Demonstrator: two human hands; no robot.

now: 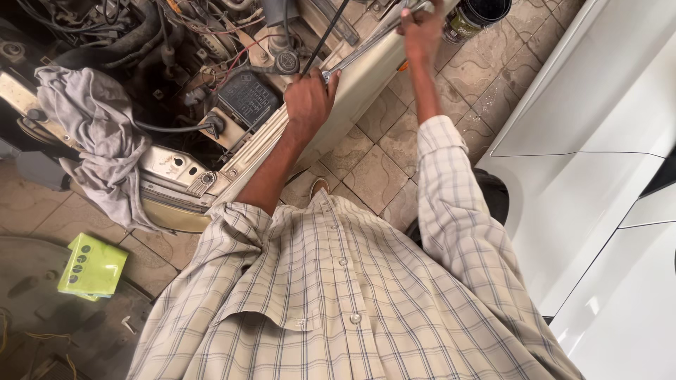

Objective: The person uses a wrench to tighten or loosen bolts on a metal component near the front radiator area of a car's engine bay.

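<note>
Left hand [308, 95] clenched over one end of a long metal wrench [366, 43], right hand [421, 29] gripping the other end, above the engine bay [197, 63].

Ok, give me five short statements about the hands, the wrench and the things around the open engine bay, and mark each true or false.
1. Both hands are on one long metal wrench. True: the left hand is at its lower end, the right hand near its upper end.
2. A grey rag is draped over the front of the car. True.
3. The green box sits on top of the engine. False: it lies low at the left, away from the engine.
4. The person wears a plain black shirt. False: the shirt is light and checked.
5. The dark can stands on the white car panel. False: it stands on the tiled floor.
</note>
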